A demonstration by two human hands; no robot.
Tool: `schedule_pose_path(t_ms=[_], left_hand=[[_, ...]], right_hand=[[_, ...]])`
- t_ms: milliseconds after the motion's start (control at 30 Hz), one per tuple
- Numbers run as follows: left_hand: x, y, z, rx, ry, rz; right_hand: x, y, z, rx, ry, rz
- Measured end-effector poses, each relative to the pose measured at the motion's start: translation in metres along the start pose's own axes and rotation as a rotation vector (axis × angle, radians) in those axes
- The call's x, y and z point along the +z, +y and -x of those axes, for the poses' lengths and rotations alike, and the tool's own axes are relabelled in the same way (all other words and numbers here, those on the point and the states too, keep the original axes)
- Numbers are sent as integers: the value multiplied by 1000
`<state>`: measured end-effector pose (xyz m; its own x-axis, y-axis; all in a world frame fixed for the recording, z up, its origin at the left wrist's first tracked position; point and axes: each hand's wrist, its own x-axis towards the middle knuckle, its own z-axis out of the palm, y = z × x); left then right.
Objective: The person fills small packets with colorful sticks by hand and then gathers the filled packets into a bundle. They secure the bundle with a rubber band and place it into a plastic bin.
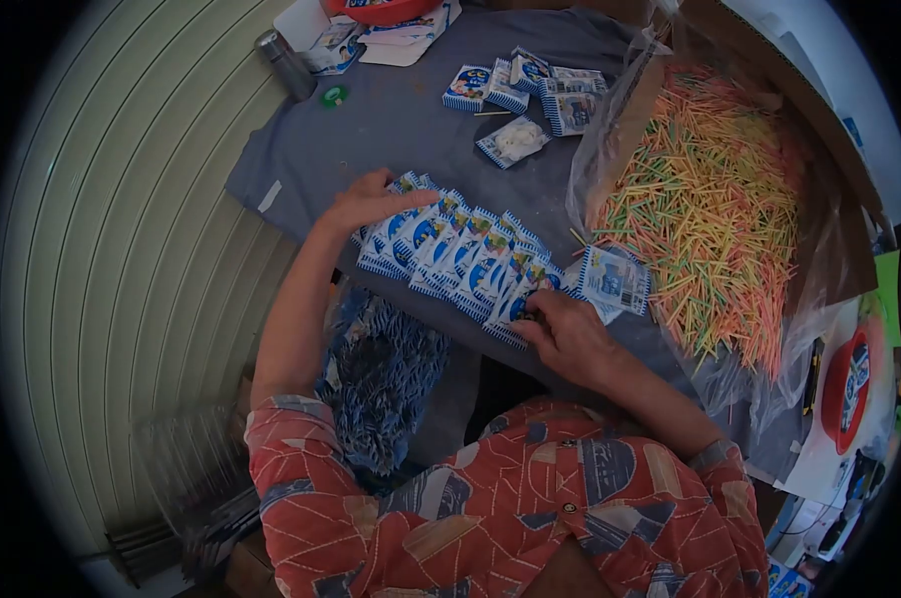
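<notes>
A row of overlapping blue-and-white snack packets (pixel 460 249) slants across the near part of the cloth-covered table. My left hand (pixel 371 206) rests at the row's left end, its thumb stretched over the packets and apart from the fingers. At the right end, my right hand (pixel 568 337) has thumb and fingers closed on the edge of a packet (pixel 523 299). Just beyond that hand lies a packet with its barcode side up (pixel 613 279), partly covering others.
A plastic-lined carton (pixel 710 219) full of coloured thin sticks stands on the right. Several loose packets (pixel 518 90) lie at the back. A metal flask (pixel 284 65), a green tape roll (pixel 334 96) and a red bowl (pixel 386 10) are at back left. Another red bowl (pixel 845 389) sits far right.
</notes>
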<state>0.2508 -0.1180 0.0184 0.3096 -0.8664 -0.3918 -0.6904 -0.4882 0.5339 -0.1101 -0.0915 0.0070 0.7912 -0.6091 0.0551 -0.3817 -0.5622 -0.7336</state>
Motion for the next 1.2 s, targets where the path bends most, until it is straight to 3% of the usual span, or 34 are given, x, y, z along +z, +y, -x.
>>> schedule_pose_path(t_ms=[133,233,333,533,633,700,733,800,933,1000,1133,1200], left_hand=[[10,8,13,40,-102,55],[22,0,17,97,-94,-125],[29,1,43,98,62,-218],[27,22,80,86,-55,238],[46,12,77,91,39,187],[57,12,80,132,266,94],[57,13,83,130,271,97],[54,16,89,153,112,483],[67,9,99,248,27,795],[72,8,109,301,102,759],[91,-5,124,382,257,741],[103,-16,127,449,293,770]], right_hand=[[9,2,-21,-16,12,12],[14,-1,-33,13,21,5],[18,4,-40,-18,75,-5],[15,8,-56,7,68,-188],[19,8,-60,-18,145,-184],[18,7,-64,13,113,-161],[17,7,-64,8,110,-158],[17,10,-65,-2,113,-167],[24,15,-62,-2,146,-231],[28,20,-59,115,139,-442],[45,32,-52,152,172,-707],[49,26,-50,176,208,-989]])
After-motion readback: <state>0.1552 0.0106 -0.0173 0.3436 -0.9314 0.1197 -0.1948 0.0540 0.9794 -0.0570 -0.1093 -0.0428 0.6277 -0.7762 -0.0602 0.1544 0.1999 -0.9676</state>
